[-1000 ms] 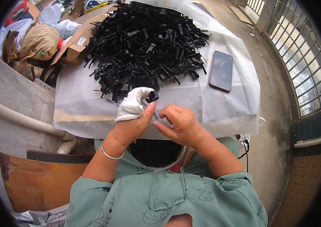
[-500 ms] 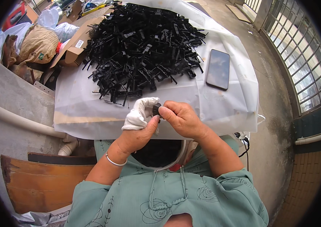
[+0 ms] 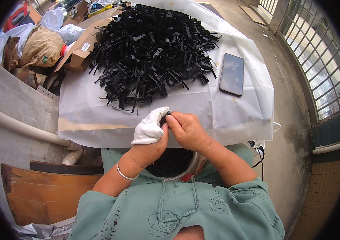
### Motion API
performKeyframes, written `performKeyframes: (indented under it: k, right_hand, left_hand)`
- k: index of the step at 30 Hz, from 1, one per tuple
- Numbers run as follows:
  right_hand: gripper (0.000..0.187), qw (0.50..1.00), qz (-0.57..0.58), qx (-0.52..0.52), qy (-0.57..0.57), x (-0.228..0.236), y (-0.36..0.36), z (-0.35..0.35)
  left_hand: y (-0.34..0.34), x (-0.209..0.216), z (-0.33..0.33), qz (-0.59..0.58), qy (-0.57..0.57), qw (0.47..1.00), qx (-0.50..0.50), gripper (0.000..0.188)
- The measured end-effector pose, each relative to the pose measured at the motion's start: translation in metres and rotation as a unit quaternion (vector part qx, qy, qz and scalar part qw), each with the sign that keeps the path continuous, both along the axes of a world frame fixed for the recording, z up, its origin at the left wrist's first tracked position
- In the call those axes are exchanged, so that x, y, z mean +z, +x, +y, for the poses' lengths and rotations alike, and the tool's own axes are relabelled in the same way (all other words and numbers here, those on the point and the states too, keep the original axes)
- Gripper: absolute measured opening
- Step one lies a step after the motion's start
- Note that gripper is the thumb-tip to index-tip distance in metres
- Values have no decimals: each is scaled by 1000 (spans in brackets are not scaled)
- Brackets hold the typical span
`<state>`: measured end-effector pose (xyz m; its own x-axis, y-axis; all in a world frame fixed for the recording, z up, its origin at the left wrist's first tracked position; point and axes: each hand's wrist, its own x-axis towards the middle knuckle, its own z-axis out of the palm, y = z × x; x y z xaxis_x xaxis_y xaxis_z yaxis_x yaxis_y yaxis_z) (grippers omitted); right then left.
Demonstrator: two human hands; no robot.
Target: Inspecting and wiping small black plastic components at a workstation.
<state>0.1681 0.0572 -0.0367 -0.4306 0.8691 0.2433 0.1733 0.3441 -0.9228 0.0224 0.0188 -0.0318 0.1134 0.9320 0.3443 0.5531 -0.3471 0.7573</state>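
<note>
A small black plastic part [image 3: 164,119] is pinched between my two hands above the table's near edge, mostly covered by fingers. My left hand [image 3: 152,130], wrapped in white cloth over the fingers with the thumb bare, is closed on it from the left. From the right, the thumb and curled fingers of my right hand [image 3: 187,128] grip the same part. Beyond my hands lies a large heap of black plastic parts [image 3: 154,52] with thin stems. Under my wrists, a round container [image 3: 194,164] with dark contents sits at my lap.
White plastic sheeting [image 3: 234,116] covers the table. A phone [image 3: 231,75] lies right of the heap. Left of it stand an open cardboard box [image 3: 80,58] and stuffed bags [image 3: 42,46]. A pipe [image 3: 22,129] runs along the left wall; a barred window [image 3: 318,60] is at right.
My hands have drawn closer together around the black part, which is now more hidden. The cloth-covered left fingers have turned and closed inward, and the left wrist has shifted slightly right.
</note>
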Motion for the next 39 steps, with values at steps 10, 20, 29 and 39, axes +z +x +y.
performKeyframes:
  k: [10,20,29,39]
  right_hand:
    - [16,1000,24,10,17,4,11,8]
    - [19,996,7,40,81,3,14,10]
    - [20,993,-10,115,19,5,11,7]
    - [24,994,-10,90,55,-4,-9,-7]
  left_hand:
    - [-11,13,4,-282,-172,944,-24,28]
    - [-15,25,2,-296,-273,910,-97,33]
    - [-11,14,0,-246,-177,951,-68,25]
    - [-12,10,-17,-79,-62,995,-16,24]
